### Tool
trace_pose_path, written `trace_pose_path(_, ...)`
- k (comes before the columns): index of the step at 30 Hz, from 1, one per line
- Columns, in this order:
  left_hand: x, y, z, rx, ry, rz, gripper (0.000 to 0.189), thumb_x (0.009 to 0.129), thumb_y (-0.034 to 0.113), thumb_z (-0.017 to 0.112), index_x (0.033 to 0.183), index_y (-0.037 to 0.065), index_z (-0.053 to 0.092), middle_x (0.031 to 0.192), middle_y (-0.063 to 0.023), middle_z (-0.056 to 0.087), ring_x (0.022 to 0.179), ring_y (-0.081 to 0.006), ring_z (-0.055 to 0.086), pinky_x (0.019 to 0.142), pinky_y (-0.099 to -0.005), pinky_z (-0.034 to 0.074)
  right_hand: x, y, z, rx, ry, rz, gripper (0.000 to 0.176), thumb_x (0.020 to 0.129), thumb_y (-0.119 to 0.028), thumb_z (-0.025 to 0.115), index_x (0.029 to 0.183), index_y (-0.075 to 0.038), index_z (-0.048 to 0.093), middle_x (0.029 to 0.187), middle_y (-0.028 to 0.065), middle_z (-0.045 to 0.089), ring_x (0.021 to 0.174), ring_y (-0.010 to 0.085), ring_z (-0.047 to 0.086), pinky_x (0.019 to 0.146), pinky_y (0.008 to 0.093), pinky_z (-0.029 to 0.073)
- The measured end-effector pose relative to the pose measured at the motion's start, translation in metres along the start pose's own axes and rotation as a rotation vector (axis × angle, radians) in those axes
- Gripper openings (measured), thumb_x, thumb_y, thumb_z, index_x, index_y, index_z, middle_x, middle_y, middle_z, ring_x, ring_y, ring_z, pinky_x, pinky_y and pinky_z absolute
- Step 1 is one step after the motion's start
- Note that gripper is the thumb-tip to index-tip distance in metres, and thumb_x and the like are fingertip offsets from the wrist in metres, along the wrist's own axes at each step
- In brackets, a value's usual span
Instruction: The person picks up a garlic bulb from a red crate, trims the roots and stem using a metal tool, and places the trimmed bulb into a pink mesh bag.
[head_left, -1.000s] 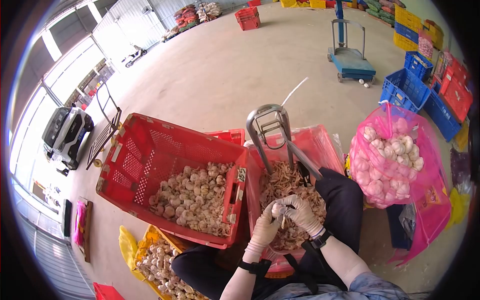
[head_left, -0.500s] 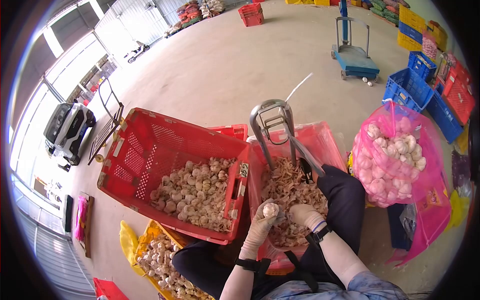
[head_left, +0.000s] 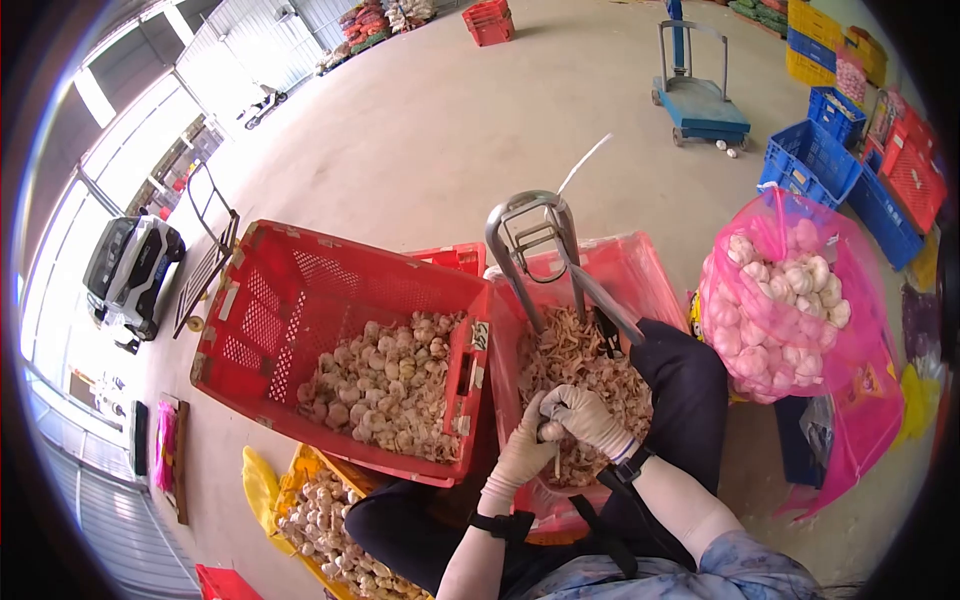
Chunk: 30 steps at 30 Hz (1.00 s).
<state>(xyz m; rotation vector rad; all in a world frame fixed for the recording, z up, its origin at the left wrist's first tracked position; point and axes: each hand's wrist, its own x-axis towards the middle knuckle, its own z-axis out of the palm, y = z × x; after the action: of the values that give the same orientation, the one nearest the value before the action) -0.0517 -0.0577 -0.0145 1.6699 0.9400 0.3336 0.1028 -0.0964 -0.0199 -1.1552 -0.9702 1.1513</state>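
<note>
Both hands wear pale gloves and meet over a crate of loose garlic skins (head_left: 575,355). Partly covered by fingers, a garlic bulb (head_left: 550,431) sits in my left hand (head_left: 524,450), which is closed around it. My right hand (head_left: 588,418) is closed too, its curled fingers pressed on the bulb's top and side. To the left, a tilted red crate (head_left: 340,255) contains many whole garlic bulbs (head_left: 385,375). A metal frame (head_left: 530,205) with a curved top stands at the far part of the skin-filled crate.
A pink mesh bag (head_left: 770,300) full of garlic stands to the right. At lower left is a yellow crate (head_left: 300,465) of bulbs. Blue crates (head_left: 810,165) and a platform scale (head_left: 705,110) stand farther back. A flat cart (head_left: 207,260) is at far left.
My right hand has moved up and left from over the skins onto the bulb held in my left hand. The view has shifted slightly.
</note>
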Motion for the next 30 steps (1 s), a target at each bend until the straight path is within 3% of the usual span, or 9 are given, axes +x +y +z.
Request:
trace_pose_path(2, -0.001, -0.011, 0.005, -0.110, 0.048, 0.139, 0.082, 0.081, 0.002, 0.065, 0.149, 0.009, 0.021, 0.101, -0.0077, 0.059, 0.090, -0.0149, 0.058, 0.088, -0.0302, 0.047, 0.003, 0.002, -0.002, -0.139, 0.033, 0.064, 0.006, 0.087, -0.006, 0.060, 0.091, -0.003, 0.062, 0.080, 0.0071, 0.064, 0.076, 0.0175, 0.064, 0.070, 0.0307, 0.050)
trace_pose_path(4, -0.006, 0.005, 0.003, -0.799, 0.034, -0.063, 0.078, 0.084, 0.004, 0.066, 0.149, 0.011, 0.024, 0.104, -0.0045, 0.057, 0.093, -0.0123, 0.056, 0.088, -0.0276, 0.047, 0.005, 0.003, -0.008, -0.952, 0.073, 0.131, 0.011, 0.086, -0.006, 0.061, 0.096, -0.004, 0.064, 0.085, 0.0099, 0.068, 0.080, 0.0282, 0.066, 0.073, 0.0369, 0.051)
trace_pose_path(6, -0.004, 0.007, -0.003, -0.924, 0.016, -0.022, 0.075, 0.085, 0.006, 0.066, 0.148, 0.012, 0.026, 0.108, -0.0043, 0.059, 0.096, -0.0129, 0.058, 0.085, -0.0264, 0.048, 0.004, 0.004, -0.019, -0.965, -0.029, 0.279, 0.018, 0.087, -0.009, 0.059, 0.105, -0.006, 0.064, 0.093, 0.0145, 0.068, 0.088, 0.0339, 0.065, 0.078, 0.0399, 0.051)
trace_pose_path(8, -0.004, 0.011, -0.012, -1.011, -0.042, -0.096, 0.074, 0.085, 0.008, 0.067, 0.147, 0.011, 0.026, 0.115, -0.0109, 0.059, 0.098, -0.0205, 0.063, 0.086, -0.0327, 0.052, 0.002, 0.011, -0.018, -0.672, 0.068, -0.021, 0.023, 0.088, -0.010, 0.060, 0.110, -0.005, 0.063, 0.093, 0.0123, 0.067, 0.086, 0.0261, 0.065, 0.077, 0.0360, 0.051)
trace_pose_path(14, 0.002, 0.011, -0.001, -0.645, -0.015, 0.005, 0.062, 0.080, 0.003, 0.068, 0.135, 0.010, 0.040, 0.110, -0.0036, 0.058, 0.102, -0.0136, 0.057, 0.089, -0.0290, 0.050, -0.007, -0.033, 0.001, -0.295, -0.045, -0.058, 0.021, 0.088, -0.012, 0.066, 0.108, -0.004, 0.063, 0.090, 0.0037, 0.065, 0.082, 0.0074, 0.057, 0.073, 0.0268, 0.049)
trace_pose_path(20, -0.001, 0.021, -0.001, -0.863, 0.106, -0.176, 0.062, 0.081, 0.005, 0.068, 0.134, 0.011, 0.038, 0.106, -0.0023, 0.056, 0.096, -0.0105, 0.056, 0.084, -0.0257, 0.049, 0.009, 0.014, -0.020, -0.812, 0.103, 0.152, 0.019, 0.090, -0.023, 0.058, 0.095, -0.005, 0.060, 0.091, 0.0198, 0.066, 0.087, 0.0376, 0.064, 0.074, 0.0416, 0.050)
trace_pose_path(23, 0.014, 0.022, -0.011, -0.757, 0.103, -0.114, 0.064, 0.080, 0.007, 0.069, 0.134, 0.009, 0.035, 0.103, -0.0016, 0.056, 0.094, -0.0102, 0.057, 0.083, -0.0265, 0.050, 0.016, -0.002, -0.029, -0.784, 0.246, 0.042, 0.013, 0.088, -0.017, 0.060, 0.093, -0.005, 0.060, 0.088, 0.0181, 0.065, 0.082, 0.0362, 0.064, 0.071, 0.0425, 0.049)
trace_pose_path(26, 0.031, 0.027, -0.022, -0.671, 0.089, -0.028, 0.064, 0.079, 0.008, 0.071, 0.133, 0.006, 0.037, 0.101, -0.0005, 0.056, 0.092, -0.0105, 0.057, 0.082, -0.0268, 0.050, 0.036, -0.051, -0.046, -0.731, 0.641, -0.572, 0.018, 0.079, -0.012, 0.068, 0.093, -0.004, 0.060, 0.084, 0.0144, 0.063, 0.079, 0.0352, 0.060, 0.074, 0.0436, 0.048)
trace_pose_path(30, 0.058, 0.051, -0.036, -0.462, 0.153, -0.009, 0.055, 0.077, 0.017, 0.073, 0.125, 0.008, 0.048, 0.101, -0.0026, 0.059, 0.093, -0.0129, 0.058, 0.084, -0.0284, 0.048, 0.068, -0.077, -0.074, -1.082, 0.792, -0.646, 0.030, 0.083, -0.021, 0.068, 0.104, -0.004, 0.055, 0.079, 0.0155, 0.063, 0.076, 0.0379, 0.060, 0.072, 0.0444, 0.049)
